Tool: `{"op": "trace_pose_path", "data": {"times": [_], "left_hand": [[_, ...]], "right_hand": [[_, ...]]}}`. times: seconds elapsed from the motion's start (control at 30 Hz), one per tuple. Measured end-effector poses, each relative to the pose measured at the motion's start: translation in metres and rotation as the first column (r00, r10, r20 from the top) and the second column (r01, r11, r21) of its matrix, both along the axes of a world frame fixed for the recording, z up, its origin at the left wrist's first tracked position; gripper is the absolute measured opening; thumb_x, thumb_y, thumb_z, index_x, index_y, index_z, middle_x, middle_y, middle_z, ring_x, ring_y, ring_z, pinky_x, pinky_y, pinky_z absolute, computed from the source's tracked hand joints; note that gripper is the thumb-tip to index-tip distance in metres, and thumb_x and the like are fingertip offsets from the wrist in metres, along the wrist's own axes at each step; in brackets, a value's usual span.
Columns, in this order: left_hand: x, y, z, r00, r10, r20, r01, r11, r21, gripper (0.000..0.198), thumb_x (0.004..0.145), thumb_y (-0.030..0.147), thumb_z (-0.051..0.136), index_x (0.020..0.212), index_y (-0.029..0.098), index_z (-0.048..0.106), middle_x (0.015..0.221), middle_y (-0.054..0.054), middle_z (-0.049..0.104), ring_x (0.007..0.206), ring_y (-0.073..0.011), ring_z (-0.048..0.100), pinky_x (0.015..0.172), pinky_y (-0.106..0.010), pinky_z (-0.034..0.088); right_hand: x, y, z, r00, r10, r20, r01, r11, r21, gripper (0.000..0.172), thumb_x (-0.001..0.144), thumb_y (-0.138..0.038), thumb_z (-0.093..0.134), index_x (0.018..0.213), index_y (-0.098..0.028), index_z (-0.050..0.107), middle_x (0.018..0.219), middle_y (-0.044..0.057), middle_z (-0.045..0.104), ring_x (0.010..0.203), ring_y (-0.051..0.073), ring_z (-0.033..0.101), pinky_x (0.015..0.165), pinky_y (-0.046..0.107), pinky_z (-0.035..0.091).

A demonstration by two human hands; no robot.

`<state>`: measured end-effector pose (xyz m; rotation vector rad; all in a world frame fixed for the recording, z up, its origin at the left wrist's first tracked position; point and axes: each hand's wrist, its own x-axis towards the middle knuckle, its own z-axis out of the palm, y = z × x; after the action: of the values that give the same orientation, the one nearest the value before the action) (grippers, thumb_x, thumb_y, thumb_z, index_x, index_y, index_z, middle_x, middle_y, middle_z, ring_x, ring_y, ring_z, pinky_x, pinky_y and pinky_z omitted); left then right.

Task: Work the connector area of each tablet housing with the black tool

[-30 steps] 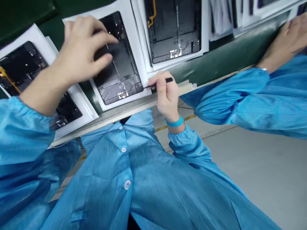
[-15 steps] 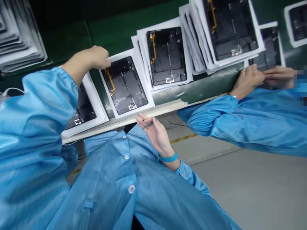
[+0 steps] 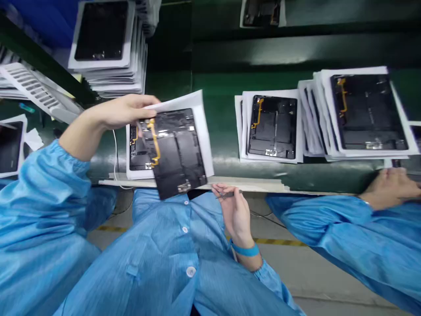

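Note:
My left hand [image 3: 126, 112] grips the top edge of an open tablet chassis [image 3: 177, 151] together with the white sheet [image 3: 197, 118] under it, and holds them tilted above the bench edge. The chassis is black inside with a yellow flex cable. Below it lies another chassis on a white sheet [image 3: 136, 153]. My right hand [image 3: 235, 210] hangs just below the bench edge, palm up, with a thin black pen-like tool [image 3: 230, 194] pinched in its fingers.
More chassis on white sheets lie on the green bench [image 3: 223, 131] at centre right [image 3: 272, 127] and far right [image 3: 365, 112]. A tall stack [image 3: 105, 44] stands at the back left. A co-worker's blue sleeve [image 3: 329, 228] and hand [image 3: 391, 186] are at the right.
My left hand has lifted the chassis and its sheet off the bench and drawn them toward me. My right hand dropped below the bench edge with the tool. The camera view shifted left.

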<state>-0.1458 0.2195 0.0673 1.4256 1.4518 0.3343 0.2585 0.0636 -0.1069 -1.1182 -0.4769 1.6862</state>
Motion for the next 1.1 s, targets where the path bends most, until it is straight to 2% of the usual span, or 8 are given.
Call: {"op": "trace_pose_path", "data": {"times": [0.13, 0.23, 0.43, 0.57, 0.7, 0.83, 0.93, 1.1], "left_hand": [[-0.074, -0.003, -0.016, 0.977, 0.128, -0.17, -0.135, 0.99, -0.032, 0.109, 0.074, 0.098, 0.084, 0.14, 0.013, 0.071, 0.084, 0.001, 0.066, 0.078, -0.0141, 0.051, 0.084, -0.041, 0.066], [-0.088, 0.01, -0.036, 0.944, 0.15, -0.295, -0.156, 0.988, 0.002, 0.096, 0.088, 0.091, 0.077, 0.139, 0.01, 0.074, 0.079, 0.004, 0.066, 0.077, -0.0134, 0.045, 0.093, -0.041, 0.064], [-0.056, 0.02, -0.038, 0.825, 0.149, -0.544, -0.078, 0.985, 0.152, 0.056, 0.109, 0.044, 0.063, 0.146, 0.003, 0.072, 0.13, -0.009, 0.079, 0.119, -0.0238, 0.068, 0.126, -0.042, 0.05], [-0.032, -0.015, -0.022, 0.667, 0.247, -0.703, -0.077, 0.961, 0.265, 0.061, 0.111, 0.036, 0.054, 0.162, 0.002, 0.056, 0.162, -0.022, 0.061, 0.155, -0.0394, 0.055, 0.136, -0.056, 0.038], [-0.01, -0.072, -0.024, 0.502, 0.279, -0.819, -0.197, 0.959, 0.206, 0.058, 0.114, 0.053, 0.04, 0.135, 0.01, 0.073, 0.131, -0.025, 0.076, 0.133, -0.0497, 0.07, 0.115, -0.066, 0.054], [0.006, -0.113, -0.049, 0.493, 0.197, -0.848, -0.264, 0.962, 0.07, 0.047, 0.11, 0.051, 0.041, 0.113, 0.021, 0.077, 0.108, -0.019, 0.083, 0.106, -0.0435, 0.079, 0.087, -0.044, 0.058], [0.01, -0.126, -0.064, 0.493, 0.218, -0.842, -0.285, 0.955, 0.081, 0.043, 0.112, 0.046, 0.038, 0.114, 0.024, 0.075, 0.108, -0.014, 0.085, 0.106, -0.0378, 0.08, 0.075, -0.035, 0.049], [0.01, -0.13, -0.07, 0.429, 0.262, -0.864, -0.294, 0.945, 0.141, 0.043, 0.112, 0.047, 0.039, 0.112, 0.023, 0.075, 0.108, -0.018, 0.084, 0.105, -0.0398, 0.079, 0.076, -0.037, 0.044]], "right_hand": [[-0.04, 0.028, 0.004, 0.983, 0.164, 0.079, -0.171, 0.98, 0.097, 0.052, 0.094, -0.076, 0.084, 0.081, -0.026, 0.08, 0.119, 0.008, 0.085, 0.132, 0.03, 0.077, 0.13, 0.053, 0.053], [-0.072, 0.052, 0.005, 0.948, 0.292, 0.128, -0.306, 0.946, 0.108, 0.062, 0.089, -0.087, 0.08, 0.082, -0.026, 0.079, 0.146, 0.011, 0.08, 0.154, 0.034, 0.063, 0.139, 0.054, 0.041], [-0.103, 0.068, 0.007, 0.91, 0.395, 0.129, -0.411, 0.901, 0.139, 0.072, 0.083, -0.096, 0.077, 0.085, -0.023, 0.082, 0.145, 0.014, 0.081, 0.134, 0.033, 0.073, 0.123, 0.05, 0.057], [-0.101, 0.07, 0.007, 0.883, 0.436, 0.174, -0.462, 0.873, 0.155, 0.076, 0.088, -0.095, 0.073, 0.11, -0.024, 0.089, 0.142, 0.012, 0.081, 0.12, 0.028, 0.076, 0.11, 0.043, 0.063], [-0.094, 0.078, 0.007, 0.838, 0.5, 0.218, -0.538, 0.824, 0.181, 0.071, 0.095, -0.086, 0.074, 0.128, -0.026, 0.088, 0.13, 0.009, 0.084, 0.11, 0.024, 0.076, 0.111, 0.041, 0.062], [-0.094, 0.081, 0.008, 0.806, 0.543, 0.235, -0.586, 0.789, 0.187, 0.071, 0.096, -0.087, 0.072, 0.128, -0.027, 0.088, 0.128, 0.008, 0.083, 0.111, 0.025, 0.077, 0.115, 0.043, 0.06], [-0.094, 0.075, 0.006, 0.789, 0.575, 0.218, -0.611, 0.773, 0.171, 0.08, 0.093, -0.094, 0.069, 0.131, -0.026, 0.088, 0.126, 0.01, 0.082, 0.111, 0.027, 0.079, 0.115, 0.045, 0.06], [-0.091, 0.062, 0.006, 0.771, 0.603, 0.207, -0.634, 0.756, 0.161, 0.082, 0.097, -0.092, 0.064, 0.136, -0.023, 0.086, 0.117, 0.01, 0.082, 0.109, 0.025, 0.076, 0.114, 0.043, 0.059]]}}
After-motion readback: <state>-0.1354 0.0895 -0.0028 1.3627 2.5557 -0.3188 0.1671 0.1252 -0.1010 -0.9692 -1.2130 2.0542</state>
